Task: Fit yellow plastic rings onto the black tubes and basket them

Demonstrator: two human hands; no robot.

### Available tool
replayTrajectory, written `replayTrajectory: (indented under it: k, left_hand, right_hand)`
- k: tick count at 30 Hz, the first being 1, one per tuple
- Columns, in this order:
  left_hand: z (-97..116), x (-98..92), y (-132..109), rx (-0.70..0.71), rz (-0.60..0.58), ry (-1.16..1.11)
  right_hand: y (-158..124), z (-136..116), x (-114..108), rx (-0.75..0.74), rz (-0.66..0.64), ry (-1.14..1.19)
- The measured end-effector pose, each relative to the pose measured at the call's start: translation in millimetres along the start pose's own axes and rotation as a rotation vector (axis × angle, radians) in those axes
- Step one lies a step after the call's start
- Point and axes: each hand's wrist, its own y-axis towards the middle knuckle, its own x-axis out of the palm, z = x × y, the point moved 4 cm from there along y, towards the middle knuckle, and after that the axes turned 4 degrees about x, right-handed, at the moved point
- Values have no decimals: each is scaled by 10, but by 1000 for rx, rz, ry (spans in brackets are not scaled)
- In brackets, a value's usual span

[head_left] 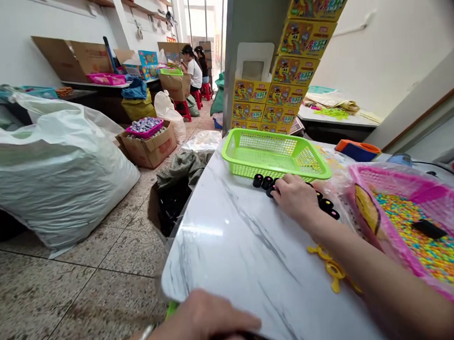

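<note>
Right now the right hand (295, 199) is bearing down among a loose row of black round caps (267, 183) on the marble-patterned worktop (231, 270), its fingers (289, 181) spread and curving over them, though it is hard to tell whether they are gripping any. The caps are lying on both sides of the hand, some partly hidden beneath it. The left hand (196, 321) is sitting at the near edge of the worktop, its fingers (233, 320) curled over a dark object (234, 338) that is too cut off to name, and a metal bangle (143, 339) is circling the wrist. A yellow plastic piece (332, 268) is lying just beside the right forearm. To the right, a pink basket (400, 175) is holding pastel candy beads (414, 237), with a black object (428, 229) resting on top. A green plastic basket (249, 151) is standing just beyond the caps. Stacked yellow printed boxes (304, 39) are rising at the far side, and left of the worktop, a cardboard box (155, 213) and a bulging white sack (54, 172) are sitting on the floor (103, 255). Two co-workers (193, 66) are sitting far off.
</note>
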Motion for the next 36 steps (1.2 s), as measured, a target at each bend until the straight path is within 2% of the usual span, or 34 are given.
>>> replayTrajectory:
  k: [3, 6, 9, 11, 14, 16, 19, 22, 24, 26, 31, 36]
  left_hand:
    - [19, -247, 346, -67, 74, -62]
    - [-104, -389, 749, -122, 188, -63]
    - [-226, -417, 1068, -118, 316, 52]
    - [-277, -357, 1190, -93, 305, 126]
    - [-302, -231, 1240, -9, 198, 193]
    - [-296, -188, 1220, 25, 153, 216]
    - [-254, -192, 1191, 2, 101, 244]
    - [-181, -219, 1208, -29, 23, 275]
    - [-146, -222, 1243, -30, -26, 304]
    - [-143, -206, 1279, -17, -49, 318]
    - [-241, -141, 1272, 5, 75, 289]
    - [-303, -103, 1179, 26, 128, 266]
  right_hand:
    - [79, 1, 60, 25, -46, 15]
    - [-9, -30, -49, 14, -120, 73]
    - [-255, -160, -272, -60, -219, 153]
    - [-484, -279, -400, -123, -288, 213]
    - [-819, -359, -504, -220, -358, 444]
    - [-964, -231, -525, -178, -336, 526]
    - [-1080, 145, -478, 18, -286, 272]
    - [-1182, 357, -353, 94, -369, -28]
    - [-1253, 301, -276, 49, -422, -58]
    - [-1311, 125, -248, -49, -418, 6]
    - [-1360, -301, -369, -359, -301, 197]
    - [-1507, -368, -483, -326, -138, 213]
